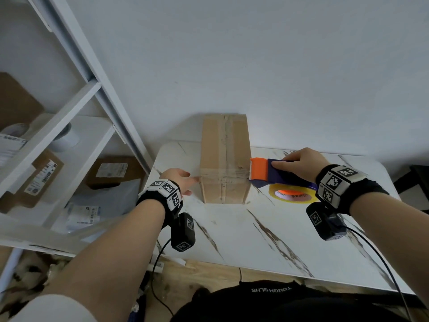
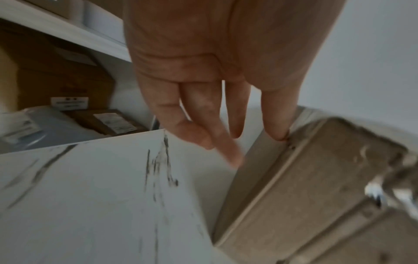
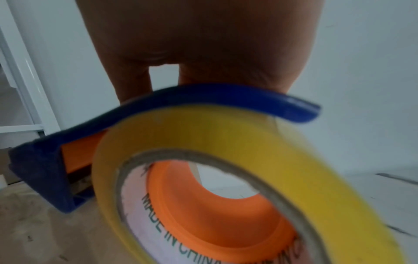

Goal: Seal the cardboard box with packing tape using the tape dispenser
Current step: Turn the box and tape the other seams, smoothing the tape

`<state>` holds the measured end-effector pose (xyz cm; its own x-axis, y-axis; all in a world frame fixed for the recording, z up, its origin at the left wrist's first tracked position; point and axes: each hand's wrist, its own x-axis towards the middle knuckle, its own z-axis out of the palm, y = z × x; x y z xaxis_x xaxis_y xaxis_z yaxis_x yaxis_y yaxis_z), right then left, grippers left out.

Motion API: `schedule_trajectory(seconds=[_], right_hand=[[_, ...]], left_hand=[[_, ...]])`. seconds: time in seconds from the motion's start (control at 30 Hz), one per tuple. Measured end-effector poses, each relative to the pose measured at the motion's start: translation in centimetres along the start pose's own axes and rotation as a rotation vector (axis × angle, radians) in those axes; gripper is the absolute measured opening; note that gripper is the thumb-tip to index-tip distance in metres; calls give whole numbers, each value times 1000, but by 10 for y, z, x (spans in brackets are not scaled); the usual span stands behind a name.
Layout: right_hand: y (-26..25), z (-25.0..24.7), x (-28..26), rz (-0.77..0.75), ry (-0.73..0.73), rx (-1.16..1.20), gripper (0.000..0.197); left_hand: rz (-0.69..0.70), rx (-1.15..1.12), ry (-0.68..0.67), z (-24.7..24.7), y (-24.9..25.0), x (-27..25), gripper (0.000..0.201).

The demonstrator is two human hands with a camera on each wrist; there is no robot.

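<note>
Readable text: "MADE IN CHINA" printed on the core of the tape roll; "TOUGH SLHS" seen upside down on the black garment at the bottom of the head view. Shipping labels on the parcels left of the left hand are too small to be read. Square coded markers are worn on both wristbands.

Right hand: curled over the blue body of the tape dispenser, thumb on its near side. Orange front end is held against the right top edge of the cardboard box, over a tape band already laid crosswise on the top; another strip is seen along the centre seam. The yellow roll hangs under the hand, just above the table.

Left hand: fingers straight and loosely spread, nothing gripped. One fingertip is touching the left top edge of the box; the others hang beside the box's left wall, above the table.

Box is standing between the two hands, far end toward the wall.

Edges/room: table's left edge lies just left of the left hand, white shelf frame beyond it. Bare tabletop is seen near of both hands and right of the right hand.
</note>
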<state>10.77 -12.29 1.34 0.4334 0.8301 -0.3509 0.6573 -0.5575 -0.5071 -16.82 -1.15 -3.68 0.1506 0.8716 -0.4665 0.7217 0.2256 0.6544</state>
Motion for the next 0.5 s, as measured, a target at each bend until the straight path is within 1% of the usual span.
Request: schedule_trajectory(seconds=[0.03, 0.07, 0.1, 0.13, 0.17, 0.23, 0.27, 0.33, 0.4, 0.43, 0.5], right_hand=[[1, 1, 0, -7, 2, 6, 20], [1, 2, 0, -14, 4, 11, 20], [1, 2, 1, -16, 5, 18, 19], [0, 3, 1, -17, 3, 24, 19], [0, 3, 2, -17, 1, 28, 20], [1, 3, 2, -20, 0, 35, 21], [2, 4, 3, -22, 0, 39, 22], [3, 5, 3, -27, -4, 49, 23], [4, 7, 4, -34, -7, 50, 25], [5, 7, 5, -36, -8, 49, 25], [6, 8, 5, -38, -10, 58, 24]], left_hand=[[21, 62, 18, 1, -2, -1, 46], [56, 94, 55, 3, -3, -1, 39], [96, 74, 100, 5, -2, -1, 30], [125, 7, 129, 8, 1, -2, 23], [141, -53, 147, 10, 5, -4, 19], [160, -80, 172, 12, 9, -6, 20], [179, -40, 175, 11, 10, -8, 23], [262, 143, 231, 9, 12, -16, 28], [410, 327, 295, 10, 16, -30, 33], [493, 405, 292, 14, 18, -36, 35], [603, 589, 231, 25, 18, -43, 39]])
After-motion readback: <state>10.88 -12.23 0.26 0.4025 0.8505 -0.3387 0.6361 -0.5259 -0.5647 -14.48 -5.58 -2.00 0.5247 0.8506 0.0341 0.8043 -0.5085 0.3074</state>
